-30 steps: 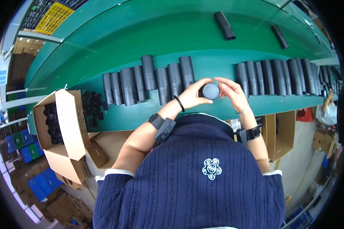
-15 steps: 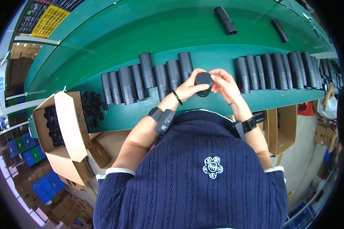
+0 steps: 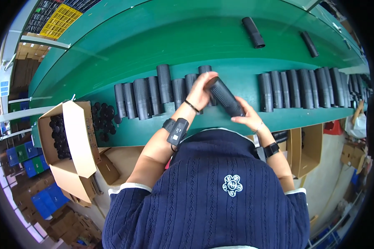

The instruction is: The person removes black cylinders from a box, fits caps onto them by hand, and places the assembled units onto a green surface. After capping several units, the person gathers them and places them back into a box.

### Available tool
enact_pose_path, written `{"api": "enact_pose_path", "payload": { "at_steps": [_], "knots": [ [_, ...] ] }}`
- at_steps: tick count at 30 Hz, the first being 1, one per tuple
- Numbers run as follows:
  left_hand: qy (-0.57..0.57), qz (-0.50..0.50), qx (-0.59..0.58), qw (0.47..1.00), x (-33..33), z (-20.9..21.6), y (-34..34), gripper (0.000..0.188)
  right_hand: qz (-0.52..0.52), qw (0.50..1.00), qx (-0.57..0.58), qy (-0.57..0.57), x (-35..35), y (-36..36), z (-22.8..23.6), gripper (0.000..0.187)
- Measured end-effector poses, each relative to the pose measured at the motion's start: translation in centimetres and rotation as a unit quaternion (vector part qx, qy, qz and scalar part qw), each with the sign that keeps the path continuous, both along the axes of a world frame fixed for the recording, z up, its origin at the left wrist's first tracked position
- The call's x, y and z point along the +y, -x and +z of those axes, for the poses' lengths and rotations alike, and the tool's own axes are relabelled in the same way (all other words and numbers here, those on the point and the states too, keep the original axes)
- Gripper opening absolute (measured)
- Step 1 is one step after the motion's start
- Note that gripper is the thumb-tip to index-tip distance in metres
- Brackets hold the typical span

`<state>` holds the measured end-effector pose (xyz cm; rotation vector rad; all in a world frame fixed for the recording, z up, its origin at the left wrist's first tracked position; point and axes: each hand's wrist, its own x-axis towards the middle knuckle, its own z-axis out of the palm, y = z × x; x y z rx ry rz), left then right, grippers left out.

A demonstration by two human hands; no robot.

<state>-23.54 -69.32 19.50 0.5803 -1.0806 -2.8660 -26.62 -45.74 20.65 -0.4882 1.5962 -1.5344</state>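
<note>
A black ribbed tube point(image 3: 226, 98) is held tilted above the green bench, its upper end to the left and its lower end to the right. My left hand point(image 3: 200, 90), slightly blurred, is closed around the upper end. At the lower end, my right hand point(image 3: 249, 116) grips it between thumb and fingers. Just left of my left hand stands a row of similar black tubes point(image 3: 142, 99), some set farther back than others. Another row of black tubes point(image 3: 295, 89) stretches away to the right of my right hand.
On the green belt point(image 3: 187, 37) beyond, two black tubes point(image 3: 253, 32) lie apart. Loose round black caps point(image 3: 104, 118) are heaped at the left, beside an open cardboard box point(image 3: 77, 137) holding more. Another cardboard box point(image 3: 309, 149) stands below the bench edge at right.
The tube was held end-on with its round black cap facing up between both hands. It now lies sideways and slanted, with my right hand lower at its far end.
</note>
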Motion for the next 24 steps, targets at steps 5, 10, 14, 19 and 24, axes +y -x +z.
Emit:
{"api": "enact_pose_path", "payload": {
  "at_steps": [5,10,14,19,24],
  "knots": [
    [0.792,-0.008,-0.127,0.598,-2.2,-1.5,2.8,0.070,-0.104,0.934,0.321,-0.119,-0.3,5.0,1.6,0.077],
    [0.807,-0.092,-0.145,0.565,-2.6,-1.6,3.4,0.069,-0.183,0.886,0.406,-0.129,-2.2,6.8,3.4,0.073],
    [0.781,-0.064,-0.094,0.614,-3.1,-1.1,2.2,0.062,-0.209,0.829,0.494,-0.161,-2.6,7.2,2.4,0.070],
    [0.712,-0.062,0.037,0.699,-3.7,0.9,-0.1,0.062,-0.228,0.841,0.467,-0.147,-4.6,9.4,0.6,0.083],
    [0.450,-0.046,0.063,0.890,-2.5,2.3,-1.9,0.080,-0.285,0.873,0.330,-0.220,-10.5,18.2,-4.9,0.070]
  ]
}}
